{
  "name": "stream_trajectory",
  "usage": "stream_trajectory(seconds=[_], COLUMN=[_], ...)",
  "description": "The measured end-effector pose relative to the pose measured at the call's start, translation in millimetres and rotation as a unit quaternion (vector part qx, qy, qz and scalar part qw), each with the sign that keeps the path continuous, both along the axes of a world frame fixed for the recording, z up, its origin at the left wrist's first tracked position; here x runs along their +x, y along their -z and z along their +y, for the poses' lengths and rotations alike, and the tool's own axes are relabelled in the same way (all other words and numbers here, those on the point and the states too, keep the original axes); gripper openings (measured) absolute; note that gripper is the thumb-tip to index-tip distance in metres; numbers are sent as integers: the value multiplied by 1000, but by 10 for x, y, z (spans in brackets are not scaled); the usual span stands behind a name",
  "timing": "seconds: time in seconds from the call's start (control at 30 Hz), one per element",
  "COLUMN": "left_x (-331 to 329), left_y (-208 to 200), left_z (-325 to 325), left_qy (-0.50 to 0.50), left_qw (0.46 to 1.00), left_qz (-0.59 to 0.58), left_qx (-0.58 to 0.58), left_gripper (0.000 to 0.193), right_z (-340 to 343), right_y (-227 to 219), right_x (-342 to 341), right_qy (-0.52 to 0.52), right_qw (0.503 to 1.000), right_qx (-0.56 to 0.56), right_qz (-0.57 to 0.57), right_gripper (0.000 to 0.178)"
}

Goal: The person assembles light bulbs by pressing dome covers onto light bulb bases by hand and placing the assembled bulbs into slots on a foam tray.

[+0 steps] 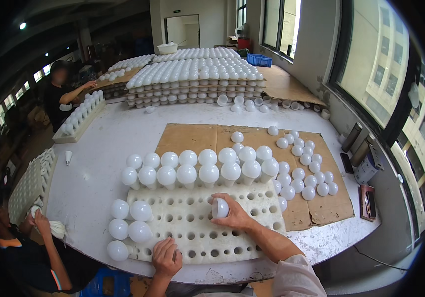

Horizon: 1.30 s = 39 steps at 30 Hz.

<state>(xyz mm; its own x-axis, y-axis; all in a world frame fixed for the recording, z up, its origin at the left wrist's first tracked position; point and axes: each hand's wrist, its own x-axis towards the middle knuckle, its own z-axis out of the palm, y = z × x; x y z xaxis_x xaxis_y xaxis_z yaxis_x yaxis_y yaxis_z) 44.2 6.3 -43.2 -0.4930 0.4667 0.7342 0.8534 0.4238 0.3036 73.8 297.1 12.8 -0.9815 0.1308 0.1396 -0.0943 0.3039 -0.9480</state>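
Observation:
My right hand [233, 214] has its fingers and thumb wrapped round a white dome-shaped bulb cover [219, 208], just above the holed foam tray [178, 238]. Curled fingers of my left hand [167, 257] rest on the tray's near edge, with no object showing in them. Two rows of white LED bulbs [186, 174] stand upright along the tray's far side. More round white bulbs [140, 231] sit at its left end. Holes in the middle and near rows show bare. Loose white covers [309, 193] lie on a cardboard sheet [192, 137] to the right.
Stacked layers of white bulbs [192, 74] fill the table's far end. A lone bulb [68, 157] stands at left. Two people work along the left side, near a filled tray [76, 129] and a tilted foam tray [24, 185]. Dark cylinders [352, 137] stand at the right edge.

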Motion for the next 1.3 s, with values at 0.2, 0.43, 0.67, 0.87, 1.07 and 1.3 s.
stream_trajectory(seconds=[0.2,0.43,0.67,0.87,1.07,1.3], left_x=[-16,-35,-28,-32,25,-26], left_y=[8,-27,49,83,102,133], left_z=[59,19,33,31,52,-13], left_qy=[13,-1,7,28,5,-5], left_qw=[1000,997,999,999,999,999], left_qz=[4,-73,-38,-24,-21,-22], left_qx=[0,6,-28,-36,-29,-42], left_gripper=[15,12,15,13,13,12], right_z=[61,28,77,85,106,67], right_y=[18,-38,16,7,31,34], right_x=[0,-50,-11,-10,18,-30], right_qy=[-15,-13,-17,-16,-13,-26], right_qw=[1000,1000,999,997,998,997], right_qx=[17,24,23,43,24,-9], right_qz=[-3,-1,39,56,62,67], right_gripper=[74,75,78,79,80,81])
